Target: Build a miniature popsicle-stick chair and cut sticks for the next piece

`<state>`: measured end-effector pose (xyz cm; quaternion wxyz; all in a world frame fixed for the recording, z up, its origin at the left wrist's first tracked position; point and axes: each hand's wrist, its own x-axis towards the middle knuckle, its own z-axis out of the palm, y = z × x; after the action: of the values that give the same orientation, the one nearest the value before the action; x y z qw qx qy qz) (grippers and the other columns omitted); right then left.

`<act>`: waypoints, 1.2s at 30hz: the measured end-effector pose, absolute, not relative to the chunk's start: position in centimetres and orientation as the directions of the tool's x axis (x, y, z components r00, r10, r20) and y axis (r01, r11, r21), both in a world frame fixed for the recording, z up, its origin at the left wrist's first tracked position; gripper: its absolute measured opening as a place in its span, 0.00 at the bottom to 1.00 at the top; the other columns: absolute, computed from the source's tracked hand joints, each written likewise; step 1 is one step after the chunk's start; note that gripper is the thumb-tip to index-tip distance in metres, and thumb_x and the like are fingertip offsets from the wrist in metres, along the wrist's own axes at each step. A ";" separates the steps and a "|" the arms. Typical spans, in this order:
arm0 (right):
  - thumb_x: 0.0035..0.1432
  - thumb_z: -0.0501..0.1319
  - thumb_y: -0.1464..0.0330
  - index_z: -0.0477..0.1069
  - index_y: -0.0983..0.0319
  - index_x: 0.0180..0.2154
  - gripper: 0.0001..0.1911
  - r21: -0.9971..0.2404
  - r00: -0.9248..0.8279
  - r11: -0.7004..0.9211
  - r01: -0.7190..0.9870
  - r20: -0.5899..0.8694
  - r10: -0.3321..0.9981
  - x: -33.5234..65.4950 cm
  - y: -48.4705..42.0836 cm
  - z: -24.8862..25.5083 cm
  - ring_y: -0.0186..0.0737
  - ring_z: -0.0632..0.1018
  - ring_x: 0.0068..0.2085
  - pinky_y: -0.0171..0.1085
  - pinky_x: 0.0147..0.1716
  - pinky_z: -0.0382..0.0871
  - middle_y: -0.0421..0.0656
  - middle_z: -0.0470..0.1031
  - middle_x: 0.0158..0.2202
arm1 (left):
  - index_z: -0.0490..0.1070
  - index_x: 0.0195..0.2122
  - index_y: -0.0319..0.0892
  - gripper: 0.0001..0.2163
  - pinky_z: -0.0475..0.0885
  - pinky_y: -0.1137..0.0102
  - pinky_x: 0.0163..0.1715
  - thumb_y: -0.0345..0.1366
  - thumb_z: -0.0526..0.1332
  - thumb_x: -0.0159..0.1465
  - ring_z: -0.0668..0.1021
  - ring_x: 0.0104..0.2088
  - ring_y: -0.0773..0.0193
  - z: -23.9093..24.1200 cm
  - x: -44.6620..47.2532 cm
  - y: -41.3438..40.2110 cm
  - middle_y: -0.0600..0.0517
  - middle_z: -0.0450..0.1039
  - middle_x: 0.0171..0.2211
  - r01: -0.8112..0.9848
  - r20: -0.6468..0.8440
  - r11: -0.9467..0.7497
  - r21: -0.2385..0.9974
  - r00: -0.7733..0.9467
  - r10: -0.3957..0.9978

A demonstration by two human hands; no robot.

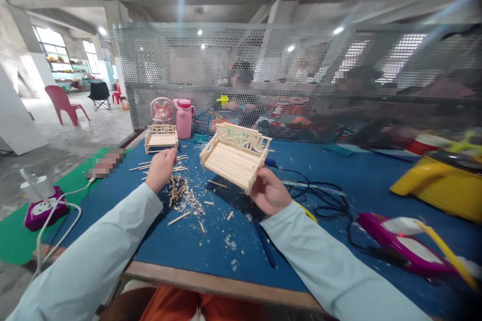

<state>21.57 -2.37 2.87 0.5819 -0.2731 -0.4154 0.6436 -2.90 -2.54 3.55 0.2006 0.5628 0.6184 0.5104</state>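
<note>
My right hand [271,191] grips a miniature bench [233,160] of thin wooden sticks by its near right corner. The bench is tilted above the blue tabletop, its slatted seat facing me and its latticed back at the far side. My left hand [162,169] is closed over the table, and whatever its fingers hold is hidden. Just beyond it stands a second stick bench [161,139]; I cannot tell whether the hand touches it. Loose sticks [139,166] lie around that hand, with a pile of short cut pieces [177,190] beside the wrist.
A pink thermos jug [184,119] and a pink bag-like item [161,109] stand at the back, before a perforated metal screen [150,60]. Black cables [331,200], a purple power strip [406,246] and a yellow container [444,185] are on the right. People sit beyond the screen.
</note>
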 end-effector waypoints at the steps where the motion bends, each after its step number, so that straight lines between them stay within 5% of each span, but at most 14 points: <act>1: 0.39 0.60 0.69 0.71 0.58 0.32 0.12 -0.845 -0.152 0.016 -0.534 0.114 0.982 21.6 -2.2 2.7 0.39 0.79 0.31 0.35 0.28 0.75 0.35 0.78 0.27 | 0.61 0.16 0.40 0.16 0.64 0.70 0.29 0.41 0.50 0.59 0.69 0.27 0.64 3.3 -2.9 -2.6 0.51 0.65 0.21 0.627 0.324 -0.107 0.772 -0.243 0.914; 4: 0.39 0.61 0.71 0.71 0.58 0.31 0.11 -0.834 -0.138 -0.012 -0.552 0.076 0.988 21.4 -2.2 2.4 0.36 0.78 0.27 0.31 0.21 0.73 0.35 0.78 0.26 | 0.73 0.30 0.40 0.11 0.64 0.63 0.41 0.42 0.58 0.55 0.71 0.43 0.53 2.4 -2.3 -2.9 0.44 0.71 0.41 0.824 0.442 -0.148 0.547 -0.134 0.887; 6: 0.38 0.61 0.71 0.71 0.59 0.32 0.13 -0.835 -0.157 -0.016 -0.550 0.085 0.984 21.0 -2.6 2.4 0.36 0.78 0.27 0.32 0.21 0.73 0.36 0.78 0.27 | 0.72 0.41 0.40 0.15 0.63 0.63 0.46 0.41 0.59 0.55 0.68 0.49 0.54 2.1 -1.6 -3.2 0.43 0.69 0.48 0.808 0.526 -0.290 0.513 -0.029 0.850; 10: 0.38 0.61 0.72 0.70 0.59 0.36 0.17 -0.835 -0.194 -0.004 -0.550 0.123 0.973 20.5 -3.4 2.7 0.39 0.79 0.31 0.35 0.26 0.76 0.37 0.79 0.29 | 0.73 0.35 0.38 0.13 0.66 0.71 0.33 0.42 0.55 0.59 0.73 0.31 0.64 2.4 -0.6 -3.7 0.50 0.74 0.30 0.657 0.455 -0.445 0.609 0.170 0.874; 13: 0.37 0.62 0.72 0.70 0.58 0.37 0.19 -0.832 -0.191 -0.011 -0.554 0.114 0.975 20.4 -3.7 3.0 0.40 0.79 0.32 0.35 0.28 0.76 0.36 0.78 0.29 | 0.73 0.27 0.38 0.13 0.61 0.74 0.25 0.39 0.54 0.61 0.69 0.23 0.68 2.5 -0.5 -3.8 0.54 0.70 0.21 0.707 0.470 -0.433 0.559 0.160 0.868; 23: 0.38 0.62 0.74 0.70 0.58 0.33 0.14 -0.815 -0.172 0.023 -0.579 0.149 0.974 20.5 -3.6 2.9 0.33 0.77 0.25 0.30 0.22 0.73 0.34 0.77 0.26 | 0.74 0.27 0.39 0.16 0.59 0.72 0.28 0.42 0.52 0.62 0.72 0.26 0.64 3.2 -1.0 -4.2 0.48 0.74 0.26 0.871 0.574 -0.441 0.217 0.251 0.779; 31: 0.45 0.56 0.70 0.71 0.59 0.33 0.10 -0.826 -0.226 -0.067 -0.560 0.074 0.971 21.5 -2.4 2.6 0.40 0.79 0.35 0.39 0.35 0.76 0.37 0.79 0.28 | 0.74 0.27 0.41 0.11 0.62 0.71 0.27 0.41 0.57 0.58 0.71 0.23 0.65 3.2 -1.5 -3.8 0.52 0.72 0.21 0.775 0.458 -0.201 0.599 -0.126 0.880; 36: 0.44 0.55 0.69 0.71 0.60 0.34 0.13 -0.823 -0.259 -0.129 -0.553 0.023 0.966 21.6 -2.3 2.6 0.44 0.78 0.42 0.45 0.43 0.74 0.40 0.79 0.30 | 0.71 0.27 0.40 0.08 0.65 0.63 0.41 0.35 0.66 0.46 0.73 0.39 0.55 3.1 -2.4 -3.3 0.47 0.73 0.35 0.845 0.459 -0.229 0.483 -0.022 0.888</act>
<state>21.56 -2.33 2.57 0.5430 -0.2750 -0.3753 0.6990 -2.39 -3.34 3.06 0.0304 0.6988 0.6201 0.3552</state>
